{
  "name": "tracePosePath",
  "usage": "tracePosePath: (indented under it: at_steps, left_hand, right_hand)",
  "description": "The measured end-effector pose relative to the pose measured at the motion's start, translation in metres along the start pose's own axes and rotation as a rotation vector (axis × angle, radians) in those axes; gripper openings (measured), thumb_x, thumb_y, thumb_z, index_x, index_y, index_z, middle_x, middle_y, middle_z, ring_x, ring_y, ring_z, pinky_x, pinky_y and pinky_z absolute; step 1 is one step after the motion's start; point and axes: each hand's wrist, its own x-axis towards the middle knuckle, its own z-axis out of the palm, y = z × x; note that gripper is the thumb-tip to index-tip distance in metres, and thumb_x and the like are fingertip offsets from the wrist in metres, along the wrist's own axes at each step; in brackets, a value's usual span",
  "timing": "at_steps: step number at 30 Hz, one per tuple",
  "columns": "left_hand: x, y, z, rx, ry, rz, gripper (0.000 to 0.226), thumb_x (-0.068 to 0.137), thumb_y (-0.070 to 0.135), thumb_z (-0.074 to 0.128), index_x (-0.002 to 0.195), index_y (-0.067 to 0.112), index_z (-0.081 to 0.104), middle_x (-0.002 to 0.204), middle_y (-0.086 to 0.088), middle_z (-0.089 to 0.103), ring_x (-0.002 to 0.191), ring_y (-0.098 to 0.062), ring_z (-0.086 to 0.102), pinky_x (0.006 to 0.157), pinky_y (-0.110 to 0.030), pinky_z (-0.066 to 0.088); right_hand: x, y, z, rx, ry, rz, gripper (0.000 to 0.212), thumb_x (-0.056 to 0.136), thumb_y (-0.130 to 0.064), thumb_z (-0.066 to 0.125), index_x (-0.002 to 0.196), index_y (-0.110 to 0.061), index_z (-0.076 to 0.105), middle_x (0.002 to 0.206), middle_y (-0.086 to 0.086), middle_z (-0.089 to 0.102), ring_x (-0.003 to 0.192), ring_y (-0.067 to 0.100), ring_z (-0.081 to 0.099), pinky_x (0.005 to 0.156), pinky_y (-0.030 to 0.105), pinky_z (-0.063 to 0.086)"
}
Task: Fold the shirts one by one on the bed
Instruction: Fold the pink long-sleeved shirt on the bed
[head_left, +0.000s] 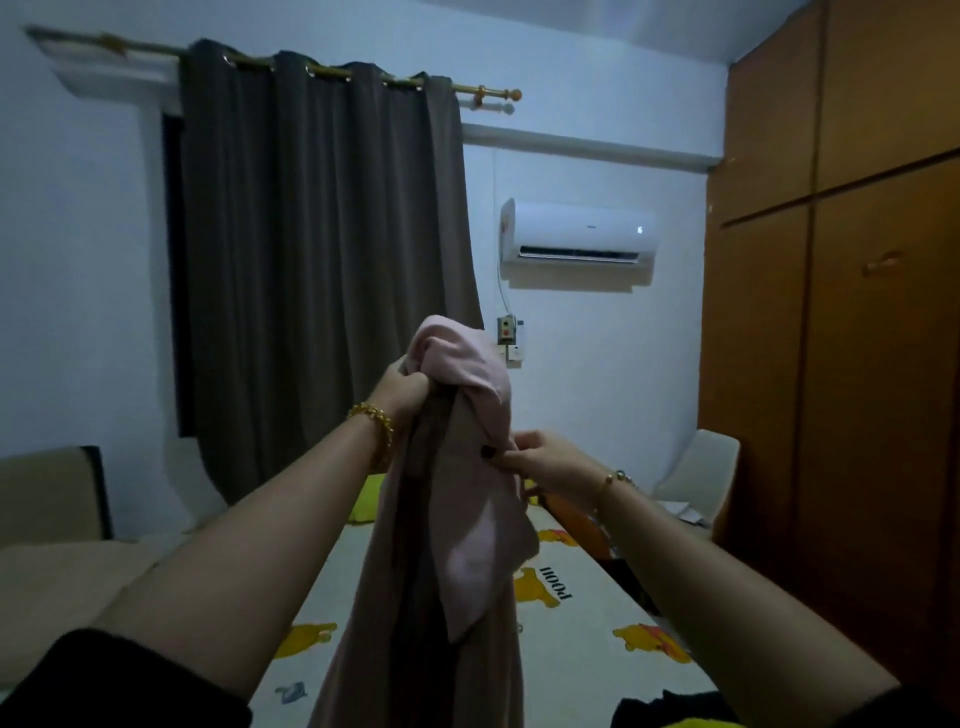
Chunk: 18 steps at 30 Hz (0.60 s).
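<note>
A pale pink shirt (467, 519) hangs bunched in the air above the bed (571, 649), which has a white sheet printed with yellow bears. My left hand (402, 387) grips the shirt's top in a fist, raised at the middle of the view. Lower and to the right, my right hand (540, 460) pinches a fold of the shirt's edge. The cloth drops down past the bottom of the frame. A dark garment (670, 709) and something yellow lie on the bed at the bottom right.
A brown wardrobe (857, 338) fills the right side. A dark curtain (322, 270) and an air conditioner (576, 234) are on the far wall. A pale chair (701, 478) stands by the wardrobe, a beige headboard (47, 493) at left, a yellow pillow (366, 499) behind the shirt.
</note>
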Motion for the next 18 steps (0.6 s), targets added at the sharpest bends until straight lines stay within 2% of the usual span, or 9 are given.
tracePosePath:
  at_steps: [2, 4, 7, 10, 12, 13, 14, 16, 18]
  left_hand:
    - [-0.013, 0.012, -0.013, 0.027, -0.058, 0.064, 0.033, 0.083, -0.008, 0.05, 0.109, 0.014, 0.053, 0.086, -0.003, 0.058, 0.083, -0.018, 0.056, 0.064, -0.019, 0.05]
    - [-0.026, 0.018, -0.031, 0.044, -0.181, 0.041, 0.057, 0.065, 0.0, 0.07, 0.118, 0.011, 0.051, 0.102, -0.007, 0.061, 0.097, -0.02, 0.059, 0.077, -0.029, 0.055]
    - [-0.055, 0.02, -0.053, 0.13, -0.369, -0.2, 0.077, 0.044, 0.009, 0.088, 0.115, 0.003, 0.061, 0.115, -0.025, 0.062, 0.102, -0.031, 0.061, 0.092, -0.047, 0.05]
    - [-0.084, 0.02, -0.054, 0.034, -0.522, -0.289, 0.07, 0.048, 0.032, 0.089, 0.108, 0.01, 0.062, 0.101, -0.014, 0.071, 0.093, -0.025, 0.069, 0.077, -0.04, 0.058]
    - [-0.094, 0.022, -0.054, -0.084, -0.413, -0.331, 0.061, 0.06, 0.059, 0.077, 0.106, 0.023, 0.059, 0.101, -0.01, 0.069, 0.095, -0.026, 0.066, 0.073, -0.042, 0.057]
    - [-0.096, 0.023, -0.055, -0.109, -0.34, -0.333, 0.047, 0.073, 0.061, 0.065, 0.103, 0.026, 0.059, 0.102, -0.011, 0.067, 0.096, -0.028, 0.064, 0.075, -0.044, 0.056]
    - [-0.098, 0.025, -0.058, -0.082, -0.279, -0.311, 0.034, 0.085, 0.054, 0.058, 0.103, 0.025, 0.06, 0.104, -0.012, 0.066, 0.096, -0.029, 0.063, 0.078, -0.044, 0.055]
    - [-0.1, 0.027, -0.066, 0.071, -0.156, -0.235, 0.01, 0.095, 0.018, 0.053, 0.1, 0.019, 0.062, 0.106, -0.015, 0.063, 0.086, -0.024, 0.062, 0.075, -0.037, 0.053]
    - [-0.1, 0.025, -0.081, 0.174, -0.027, -0.174, 0.031, 0.092, -0.007, 0.043, 0.092, 0.017, 0.062, 0.094, -0.012, 0.061, 0.075, -0.02, 0.057, 0.067, -0.034, 0.052]
  right_hand:
    - [-0.01, -0.008, 0.0, 0.012, 0.054, -0.042, 0.023, 0.094, -0.033, 0.055, 0.102, -0.013, 0.064, 0.097, 0.008, 0.067, 0.085, 0.019, 0.063, 0.076, 0.029, 0.054]
    - [-0.019, -0.014, 0.002, 0.07, 0.125, -0.094, 0.03, 0.097, -0.034, 0.051, 0.103, -0.009, 0.065, 0.098, 0.011, 0.069, 0.086, 0.019, 0.064, 0.078, 0.032, 0.054]
    - [-0.031, -0.025, 0.009, 0.271, 0.206, -0.175, 0.038, 0.096, -0.031, 0.052, 0.102, 0.004, 0.066, 0.105, 0.027, 0.066, 0.087, 0.024, 0.062, 0.087, 0.042, 0.051]
    - [-0.042, -0.038, 0.019, 0.387, 0.209, -0.24, 0.035, 0.094, -0.029, 0.055, 0.099, 0.003, 0.068, 0.105, 0.03, 0.064, 0.085, 0.022, 0.059, 0.086, 0.044, 0.051]
    - [-0.048, -0.048, 0.025, 0.376, 0.208, -0.287, 0.022, 0.095, -0.024, 0.055, 0.098, -0.009, 0.071, 0.102, 0.022, 0.069, 0.089, 0.02, 0.062, 0.09, 0.045, 0.052]
    - [-0.05, -0.052, 0.027, 0.371, 0.222, -0.307, 0.018, 0.094, -0.023, 0.057, 0.098, -0.013, 0.071, 0.101, 0.017, 0.07, 0.091, 0.019, 0.064, 0.091, 0.044, 0.053]
    - [-0.051, -0.058, 0.028, 0.362, 0.239, -0.323, 0.016, 0.093, -0.023, 0.059, 0.099, -0.016, 0.072, 0.1, 0.011, 0.071, 0.094, 0.019, 0.065, 0.091, 0.042, 0.053]
    - [-0.054, -0.069, 0.03, 0.338, 0.262, -0.337, 0.016, 0.09, -0.025, 0.063, 0.101, -0.017, 0.072, 0.097, 0.004, 0.071, 0.095, 0.018, 0.065, 0.089, 0.037, 0.055]
    - [-0.058, -0.078, 0.032, 0.294, 0.228, -0.331, 0.013, 0.09, -0.027, 0.063, 0.095, -0.02, 0.072, 0.091, -0.001, 0.07, 0.09, 0.015, 0.065, 0.079, 0.028, 0.056]
